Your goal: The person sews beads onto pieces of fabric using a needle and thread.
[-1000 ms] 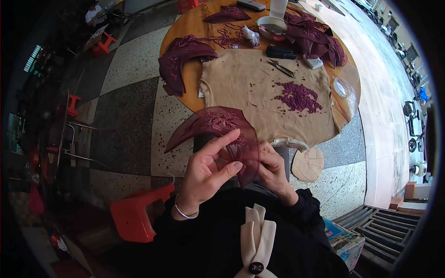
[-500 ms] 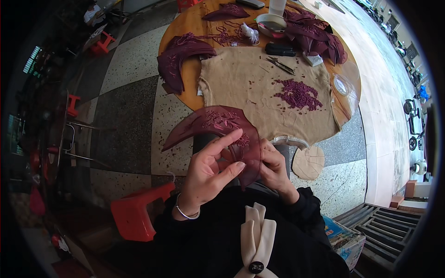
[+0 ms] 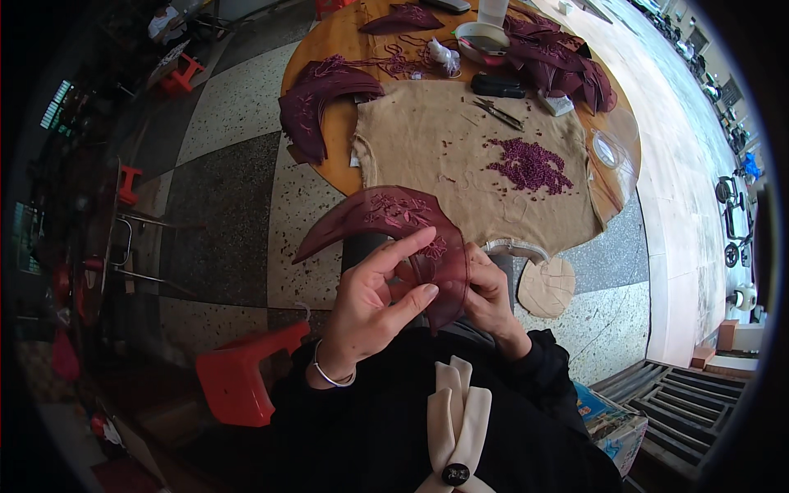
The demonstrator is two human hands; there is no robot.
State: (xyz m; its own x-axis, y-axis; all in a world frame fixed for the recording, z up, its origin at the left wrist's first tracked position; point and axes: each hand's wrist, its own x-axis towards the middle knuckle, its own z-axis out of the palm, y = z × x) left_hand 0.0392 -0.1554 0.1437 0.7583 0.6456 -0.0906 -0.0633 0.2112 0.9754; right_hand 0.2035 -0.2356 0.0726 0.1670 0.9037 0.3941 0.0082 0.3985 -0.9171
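Maroon embroidered mesh piece (image 3: 394, 226) pinched between left hand (image 3: 374, 308) and right hand (image 3: 489, 296), hands close together, curved tip arcing up and left, near the round table (image 3: 329, 156) edge

The person wears a black long-sleeved top (image 3: 386, 427) of soft, matte cloth that fills the lower middle of the view. Below the fingers of the left hand (image 3: 370, 308), a thin silver bangle (image 3: 329, 375) circles the wrist, just above the edge of the black left sleeve (image 3: 304, 403). Below the fingers of the right hand (image 3: 491, 300), the black right sleeve (image 3: 538, 370) ends in a gathered cuff at the wrist. Further below both hands, down the chest, hangs a cream folded fabric bow (image 3: 456, 411) with two long tails, and a round black button (image 3: 454, 474) sits at its lower end.
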